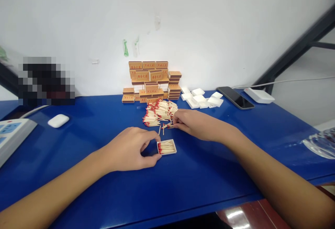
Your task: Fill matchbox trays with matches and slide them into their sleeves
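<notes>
My left hand (133, 149) holds the left end of a small white matchbox tray (176, 149) between thumb and index finger. The tray lies flat on the blue table, with red-headed matches (166, 146) in it, heads towards my left hand. At the right side of a loose pile of matches (163, 110), my right hand (192, 122) is closed in a pinch on matches. Their red tips show just left of the fingers, but how many are held is hidden. A few stray matches (163, 129) lie between the pile and the tray.
Orange matchboxes (150, 77) stand stacked against the wall behind the pile. White empty trays (199, 99), a phone (235, 97) and a white box (259, 95) are to the right. An earbud case (58, 121) and a power strip (15, 135) sit left.
</notes>
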A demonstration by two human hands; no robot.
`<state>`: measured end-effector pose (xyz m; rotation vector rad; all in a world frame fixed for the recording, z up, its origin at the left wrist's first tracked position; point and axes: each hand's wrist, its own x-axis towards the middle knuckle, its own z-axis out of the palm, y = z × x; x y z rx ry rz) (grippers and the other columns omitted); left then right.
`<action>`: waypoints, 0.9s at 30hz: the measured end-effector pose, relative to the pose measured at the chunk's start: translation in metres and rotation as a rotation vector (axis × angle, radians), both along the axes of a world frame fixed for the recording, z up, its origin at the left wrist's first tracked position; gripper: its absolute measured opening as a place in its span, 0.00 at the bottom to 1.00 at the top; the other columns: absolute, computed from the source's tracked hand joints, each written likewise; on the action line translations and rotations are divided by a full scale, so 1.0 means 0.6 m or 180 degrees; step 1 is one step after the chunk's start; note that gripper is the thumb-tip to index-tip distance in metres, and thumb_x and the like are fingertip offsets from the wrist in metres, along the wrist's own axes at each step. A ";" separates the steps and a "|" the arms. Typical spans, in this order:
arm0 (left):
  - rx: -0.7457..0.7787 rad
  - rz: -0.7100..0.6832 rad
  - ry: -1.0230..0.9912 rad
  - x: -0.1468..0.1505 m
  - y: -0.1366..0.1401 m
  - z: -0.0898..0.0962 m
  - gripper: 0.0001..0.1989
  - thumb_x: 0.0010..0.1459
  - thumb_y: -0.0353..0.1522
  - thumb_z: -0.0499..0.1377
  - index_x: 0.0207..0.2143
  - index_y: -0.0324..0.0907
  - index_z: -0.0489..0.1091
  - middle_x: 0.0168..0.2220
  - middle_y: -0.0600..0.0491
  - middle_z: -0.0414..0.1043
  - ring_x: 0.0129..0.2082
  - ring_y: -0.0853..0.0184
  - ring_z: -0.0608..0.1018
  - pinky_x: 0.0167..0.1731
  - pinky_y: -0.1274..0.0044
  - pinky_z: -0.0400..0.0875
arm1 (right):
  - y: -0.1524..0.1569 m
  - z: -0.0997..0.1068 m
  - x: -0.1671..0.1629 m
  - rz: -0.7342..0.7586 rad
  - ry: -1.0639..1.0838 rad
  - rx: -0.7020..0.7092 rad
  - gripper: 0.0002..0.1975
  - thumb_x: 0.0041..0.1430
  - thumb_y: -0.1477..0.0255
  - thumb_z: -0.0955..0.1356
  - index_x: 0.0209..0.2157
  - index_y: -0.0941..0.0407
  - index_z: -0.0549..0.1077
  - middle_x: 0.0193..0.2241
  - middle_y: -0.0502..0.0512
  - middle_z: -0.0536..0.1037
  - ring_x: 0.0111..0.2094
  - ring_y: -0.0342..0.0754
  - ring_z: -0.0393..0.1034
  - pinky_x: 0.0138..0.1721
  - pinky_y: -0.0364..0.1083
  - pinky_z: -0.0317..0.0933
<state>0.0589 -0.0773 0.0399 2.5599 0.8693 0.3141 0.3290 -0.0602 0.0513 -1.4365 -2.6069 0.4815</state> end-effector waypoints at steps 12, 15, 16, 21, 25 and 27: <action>0.0143 -0.0001 -0.0032 -0.001 0.003 0.001 0.12 0.58 0.37 0.64 0.44 0.44 0.77 0.20 0.63 0.65 0.20 0.72 0.69 0.25 0.78 0.60 | -0.004 0.009 0.003 0.0037 -0.0087 -0.0139 0.10 0.70 0.66 0.66 0.34 0.55 0.69 0.34 0.55 0.76 0.29 0.46 0.64 0.31 0.46 0.54; 0.0163 -0.0008 -0.0041 -0.001 0.003 0.002 0.11 0.59 0.36 0.64 0.44 0.44 0.78 0.20 0.63 0.65 0.20 0.72 0.69 0.25 0.78 0.60 | -0.005 0.010 0.008 0.0025 -0.0137 -0.0239 0.11 0.69 0.65 0.66 0.33 0.54 0.68 0.32 0.53 0.76 0.28 0.46 0.63 0.29 0.46 0.53; 0.0166 -0.0008 -0.0040 -0.001 0.003 0.002 0.11 0.59 0.36 0.64 0.44 0.44 0.78 0.20 0.63 0.65 0.20 0.72 0.69 0.25 0.78 0.60 | -0.005 0.010 0.009 0.0022 -0.0140 -0.0285 0.10 0.68 0.66 0.66 0.32 0.54 0.69 0.31 0.53 0.75 0.28 0.45 0.63 0.29 0.46 0.53; 0.0167 0.0016 -0.0035 -0.001 0.006 0.002 0.12 0.59 0.37 0.64 0.44 0.45 0.77 0.20 0.62 0.65 0.20 0.72 0.69 0.25 0.78 0.60 | -0.005 0.018 0.010 0.0000 0.0143 -0.0515 0.06 0.62 0.71 0.69 0.31 0.54 0.69 0.26 0.48 0.73 0.25 0.43 0.60 0.27 0.45 0.52; 0.0131 0.0040 -0.0011 -0.002 0.006 0.000 0.12 0.59 0.37 0.64 0.45 0.45 0.77 0.20 0.63 0.64 0.20 0.72 0.69 0.25 0.77 0.60 | -0.015 0.028 -0.009 0.0253 0.0637 -0.0493 0.03 0.61 0.73 0.70 0.33 0.54 0.71 0.28 0.47 0.73 0.27 0.42 0.61 0.29 0.44 0.53; 0.0114 0.0051 0.0001 -0.002 0.007 0.000 0.12 0.59 0.37 0.64 0.44 0.45 0.77 0.20 0.63 0.64 0.20 0.72 0.69 0.25 0.77 0.59 | -0.023 0.029 -0.022 0.0424 0.0698 -0.0609 0.02 0.61 0.74 0.69 0.33 0.55 0.72 0.28 0.46 0.72 0.27 0.42 0.61 0.28 0.43 0.53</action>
